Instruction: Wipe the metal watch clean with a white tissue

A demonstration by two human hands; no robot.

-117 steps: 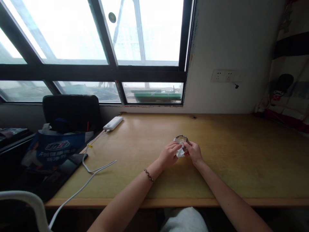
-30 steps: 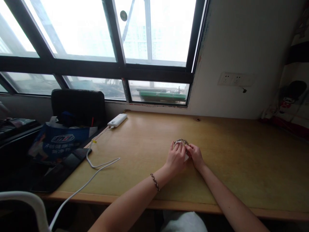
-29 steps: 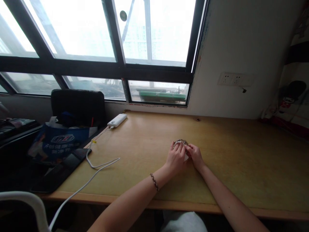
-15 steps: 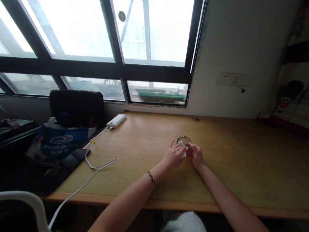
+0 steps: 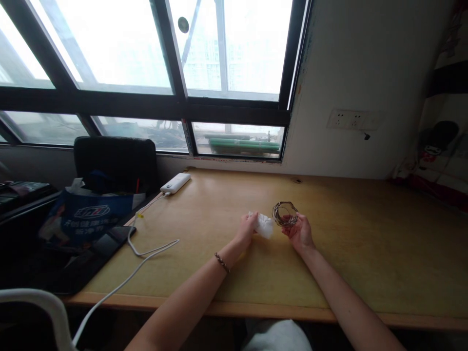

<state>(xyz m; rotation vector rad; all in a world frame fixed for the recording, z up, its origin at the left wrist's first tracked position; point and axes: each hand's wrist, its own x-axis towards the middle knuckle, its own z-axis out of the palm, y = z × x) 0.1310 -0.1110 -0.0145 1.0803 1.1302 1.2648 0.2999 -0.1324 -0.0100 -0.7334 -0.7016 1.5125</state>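
My left hand (image 5: 247, 228) is closed on a crumpled white tissue (image 5: 264, 225) that sticks out to the right of its fingers. In my right hand (image 5: 301, 233) is a small clear glass bowl (image 5: 281, 222) with a many-sided rim, held tilted above the table so its opening shows. The fingers grip its right side and support it from below, partly visible through the glass. A narrow gap separates the tissue from the bowl. Around my left wrist is a braided bracelet (image 5: 222, 262).
The wooden table (image 5: 365, 243) stands against the window wall. A white power bank (image 5: 176, 183) lies at its back left, with a white cable (image 5: 146, 253) running over the front edge. Left of it are a blue bag (image 5: 91, 214) and a black chair (image 5: 116, 156).
My left hand has drawn back left with the tissue, away from the glass bowl. My right hand has turned the bowl and shifted slightly right, and more of the bowl now shows.
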